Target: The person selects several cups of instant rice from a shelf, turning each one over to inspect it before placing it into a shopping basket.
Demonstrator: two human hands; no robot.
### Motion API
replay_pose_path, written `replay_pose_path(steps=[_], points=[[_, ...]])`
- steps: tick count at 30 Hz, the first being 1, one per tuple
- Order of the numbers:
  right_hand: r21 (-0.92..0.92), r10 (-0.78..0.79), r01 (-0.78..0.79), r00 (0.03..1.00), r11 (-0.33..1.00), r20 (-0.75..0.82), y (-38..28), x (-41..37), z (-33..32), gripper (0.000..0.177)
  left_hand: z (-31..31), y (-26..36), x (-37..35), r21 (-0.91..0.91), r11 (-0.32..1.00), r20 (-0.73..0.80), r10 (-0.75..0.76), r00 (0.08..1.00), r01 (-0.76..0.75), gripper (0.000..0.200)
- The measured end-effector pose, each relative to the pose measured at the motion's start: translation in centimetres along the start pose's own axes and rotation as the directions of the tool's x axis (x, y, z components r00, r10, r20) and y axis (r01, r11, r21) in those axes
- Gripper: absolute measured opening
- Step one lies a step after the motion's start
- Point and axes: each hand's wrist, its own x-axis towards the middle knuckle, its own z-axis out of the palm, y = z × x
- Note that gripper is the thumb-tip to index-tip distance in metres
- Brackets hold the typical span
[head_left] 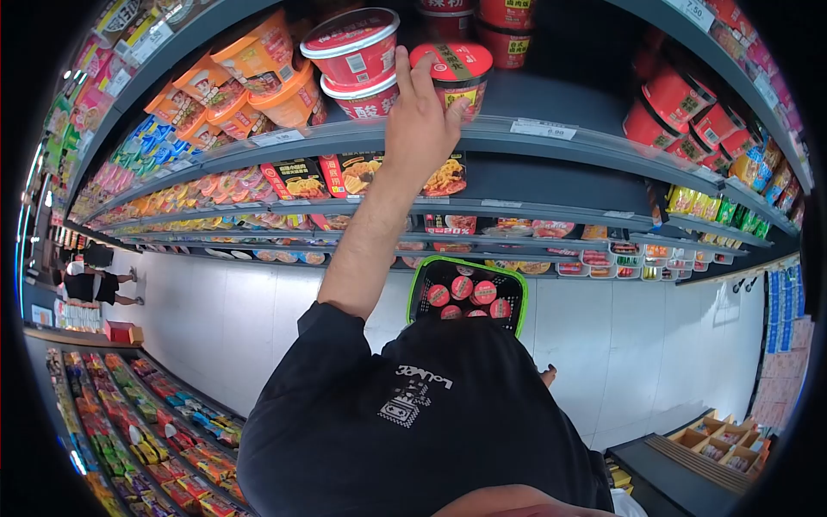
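Note:
My left hand (422,125) reaches up to the upper shelf, back of the hand toward me. Its fingers lie over the lid and left side of a red-lidded instant food tub (461,62), with the thumb against the tub's front. Close to the left of the fingers, a red and white tub (351,43) rests on another tub (362,96). Only a small part of my right hand (549,375) shows, low beside my torso; most of its fingers are hidden. A green-rimmed black basket (415,293) holding several red-lidded round packs (462,287) is in front of my body.
Orange tubs (258,56) are stacked left along the shelf, and more red tubs (676,99) stand to the right. Price labels line the shelf edge (543,129). Lower shelves carry boxed noodles (353,172). A person (90,280) stands far left on the pale floor (233,302).

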Motion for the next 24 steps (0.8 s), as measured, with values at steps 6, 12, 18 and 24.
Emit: replay_pose_path(steps=[6,12,18,24], points=[[-0.012,-0.046,0.046,0.999,0.999,0.012,-0.2,-1.5,0.3,0.078,0.3,-0.2,-0.2,0.122,0.981,-0.069,0.159,0.985,-0.15,0.083],[-0.034,-0.048,0.047,0.999,0.998,-0.025,0.9,-3.0,0.3,0.076,-0.8,0.7,-3.8,0.209,0.952,-0.07,0.241,0.968,-0.223,0.081],[-0.02,-0.062,0.061,0.997,0.998,-0.041,2.3,-5.0,1.4,0.071,1.7,-3.7,-20.1,-0.126,0.96,0.147,0.267,0.952,-0.249,0.063],[0.001,-0.07,0.07,0.998,0.998,-0.001,0.3,-4.7,5.6,0.068,1.8,-11.2,-42.9,0.115,0.946,0.893,-0.232,0.386,0.303,0.068]])
